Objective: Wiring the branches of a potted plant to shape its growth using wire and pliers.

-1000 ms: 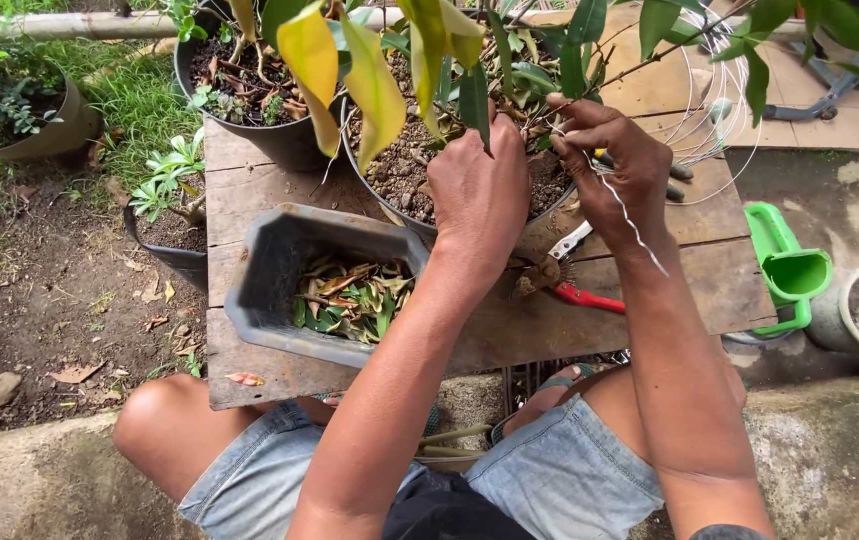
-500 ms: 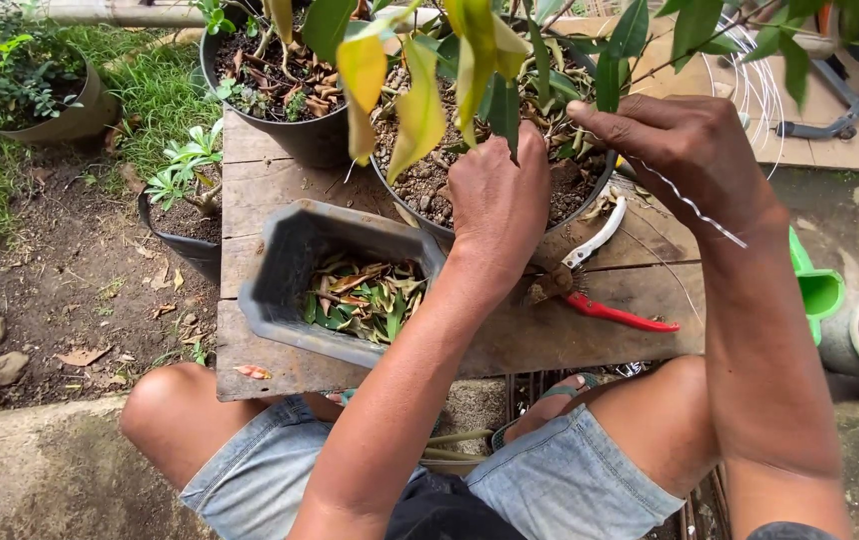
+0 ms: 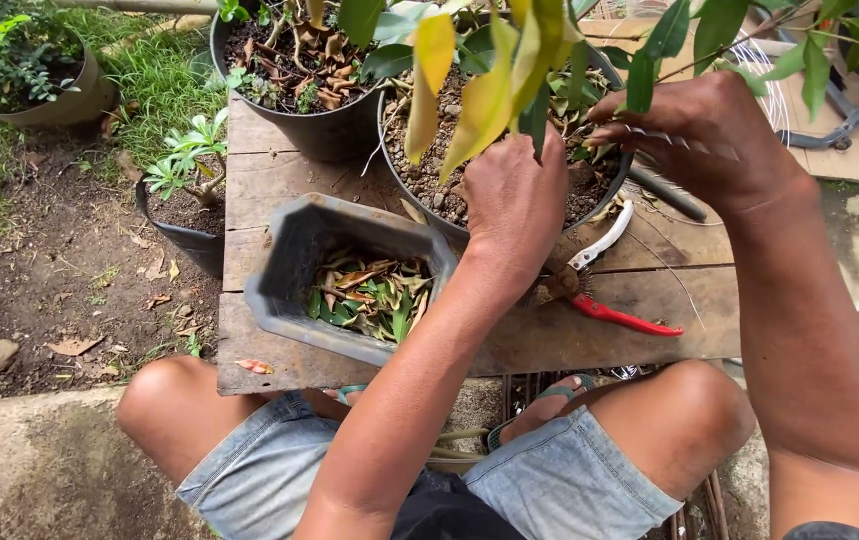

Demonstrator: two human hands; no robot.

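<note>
1. The left hand reaches into the round black plastic pot of gravelly soil, fingers curled down among the stems; its fingertips are hidden behind yellow-green leaves, so what they pinch cannot be told.
2. The right hand hovers over the same pot's right rim, fingers pressed together around a thin silvery wire that runs across its knuckles.
3. The pot stands at the back of the weathered wooden plank table, touching a second black pot of dark soil and dry leaves on its left.
4. Pruning shears with 1 red and 1 white handle lie on the planks just below the left wrist.
5. A grey rectangular plastic tray, holding cut green and brown leaves, sits tilted at the table's near edge, beside the left forearm.
6. A coil of the same wire lies behind the right hand.
</note>
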